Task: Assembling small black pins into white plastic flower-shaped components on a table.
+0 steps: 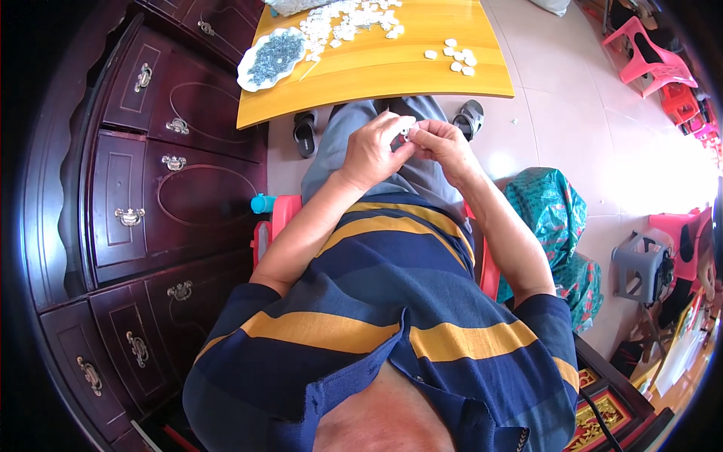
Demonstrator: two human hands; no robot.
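Note:
Above my lap, just short of the table's near edge, my two hands meet at a small white plastic piece [405, 133]. My left hand [371, 149] pinches it between thumb and fingers. From the other side, the fingertips of my right hand [446, 145] are closed on it too. The piece is too small to make out in detail. On the wooden table [369, 81] lies a heap of similar white pieces [346, 21], and a small separate group of white pieces [458, 57] sits to the right. A white scalloped dish [248, 81] holds many small dark bluish parts [276, 56].
Dark wooden drawers [181, 166] with metal handles stand close on my left. A green patterned bag [546, 215] is by my right elbow. Pink stools [649, 60] and a grey stool [639, 264] stand farther right. A clear plastic bag [297, 6] lies at the table's far edge.

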